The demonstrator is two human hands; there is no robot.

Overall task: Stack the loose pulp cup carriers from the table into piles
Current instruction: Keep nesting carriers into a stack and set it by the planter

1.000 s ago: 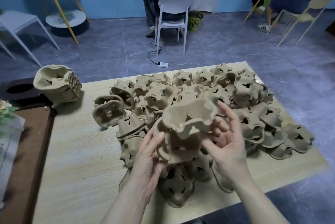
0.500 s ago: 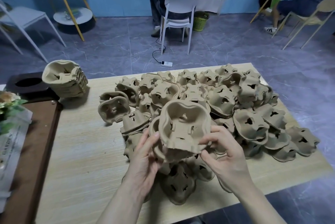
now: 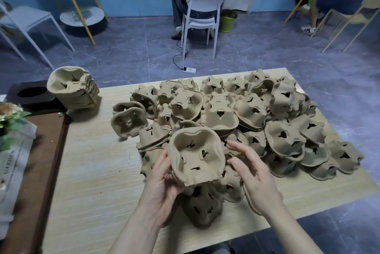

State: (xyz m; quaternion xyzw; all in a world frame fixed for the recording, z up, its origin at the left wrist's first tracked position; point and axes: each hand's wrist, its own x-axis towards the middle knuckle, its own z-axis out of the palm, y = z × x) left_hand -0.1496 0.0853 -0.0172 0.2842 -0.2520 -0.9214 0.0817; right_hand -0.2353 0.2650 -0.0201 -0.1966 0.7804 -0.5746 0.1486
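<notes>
My left hand point(image 3: 162, 179) grips a small nested stack of brown pulp cup carriers point(image 3: 196, 158), hollow side facing me, above the near part of the wooden table point(image 3: 88, 181). My right hand point(image 3: 253, 173) hovers just right of the stack with fingers loosely spread, holding nothing. A heap of several loose carriers point(image 3: 246, 114) covers the table's middle and right. A finished pile of carriers point(image 3: 74, 87) lies on its side at the far left corner.
A dark wooden tray point(image 3: 33, 163) with a flower bouquet point(image 3: 10, 118) borders the table's left side. Beyond the table, a person sits on a white chair point(image 3: 202, 15); more chairs and a round side table point(image 3: 82, 15) stand on the grey floor.
My right hand has let go of the top carrier after seating it into the stack. The stack now rests in my left hand alone.
</notes>
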